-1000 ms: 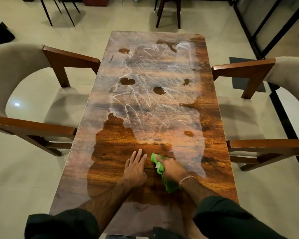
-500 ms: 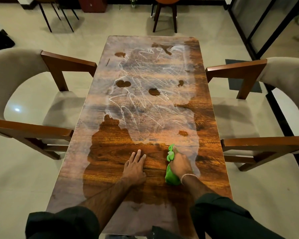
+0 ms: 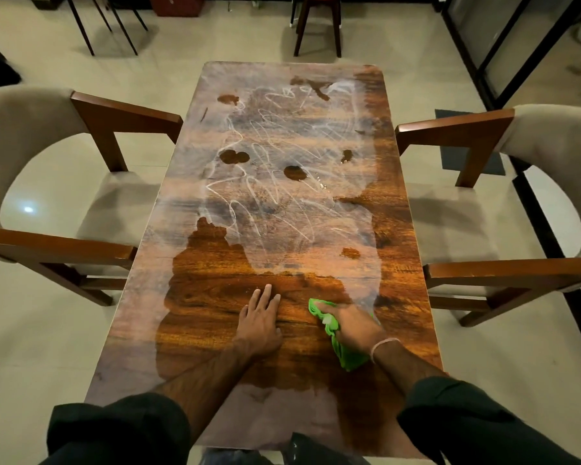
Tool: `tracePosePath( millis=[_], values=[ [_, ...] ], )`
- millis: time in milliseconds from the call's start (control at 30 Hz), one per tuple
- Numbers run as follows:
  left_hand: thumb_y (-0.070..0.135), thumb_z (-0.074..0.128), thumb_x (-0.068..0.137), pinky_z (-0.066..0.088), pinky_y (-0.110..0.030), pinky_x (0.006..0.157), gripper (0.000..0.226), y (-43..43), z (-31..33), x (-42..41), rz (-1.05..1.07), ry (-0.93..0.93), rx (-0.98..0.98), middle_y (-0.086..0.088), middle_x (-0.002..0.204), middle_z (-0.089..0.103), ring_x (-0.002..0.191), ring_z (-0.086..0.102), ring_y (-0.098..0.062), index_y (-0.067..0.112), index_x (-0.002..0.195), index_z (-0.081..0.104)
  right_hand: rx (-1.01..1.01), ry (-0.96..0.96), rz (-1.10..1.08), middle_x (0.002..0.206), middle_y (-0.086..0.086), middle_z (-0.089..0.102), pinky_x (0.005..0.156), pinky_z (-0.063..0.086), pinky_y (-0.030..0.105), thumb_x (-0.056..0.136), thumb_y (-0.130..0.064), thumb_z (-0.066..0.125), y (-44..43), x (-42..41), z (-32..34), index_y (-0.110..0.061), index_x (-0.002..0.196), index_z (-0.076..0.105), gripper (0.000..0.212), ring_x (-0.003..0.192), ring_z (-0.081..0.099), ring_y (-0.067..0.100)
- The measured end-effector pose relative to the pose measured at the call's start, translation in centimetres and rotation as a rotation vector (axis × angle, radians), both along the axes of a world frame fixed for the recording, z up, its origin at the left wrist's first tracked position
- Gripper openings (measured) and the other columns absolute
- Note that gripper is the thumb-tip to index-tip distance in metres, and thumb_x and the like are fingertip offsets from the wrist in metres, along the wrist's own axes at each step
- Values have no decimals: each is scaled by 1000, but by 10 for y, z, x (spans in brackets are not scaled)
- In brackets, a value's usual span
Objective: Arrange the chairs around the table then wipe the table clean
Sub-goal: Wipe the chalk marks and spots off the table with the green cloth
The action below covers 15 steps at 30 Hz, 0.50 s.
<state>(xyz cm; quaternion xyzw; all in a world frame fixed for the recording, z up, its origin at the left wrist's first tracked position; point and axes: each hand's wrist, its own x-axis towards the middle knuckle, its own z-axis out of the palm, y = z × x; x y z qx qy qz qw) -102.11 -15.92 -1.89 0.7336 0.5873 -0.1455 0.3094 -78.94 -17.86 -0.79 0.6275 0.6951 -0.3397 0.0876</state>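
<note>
Head view: green cloth (image 3: 347, 357) under right fingers (image 3: 328, 309).

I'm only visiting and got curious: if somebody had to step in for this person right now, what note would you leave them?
Left hand: flat on the table, fingers straight.
Right hand: holds the green cloth against the tabletop near the person's end.
Chairs: left chair and right chair stand at the long sides, facing the table.
Done: the wiped patch shows dark, glossy wood.
Left: the whitish film with scribbled streaks over the middle and far end, and pale margins along the left and near edges.
</note>
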Motion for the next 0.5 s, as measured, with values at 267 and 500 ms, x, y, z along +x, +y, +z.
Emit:
tracePosePath(
  millis=[267,500],
  values=[
    [24,53,95,1,-46,124,83,-3,-3,18,-37,-27,15,-3,168,-15,154,-14,-25,21,162,4,27,-72,-185,139,13,55,97,45,38,91,-10,50,-12,11,8,-36,153,26,72,119,57,34],
    [22,51,95,1,-48,124,82,-4,-3,22,-36,-25,20,-3,168,-16,154,-15,-26,21,162,5,70,-125,-666,121,17,63,99,48,43,95,-17,50,-15,46,-5,-28,148,36,56,110,60,35]
  ],
)
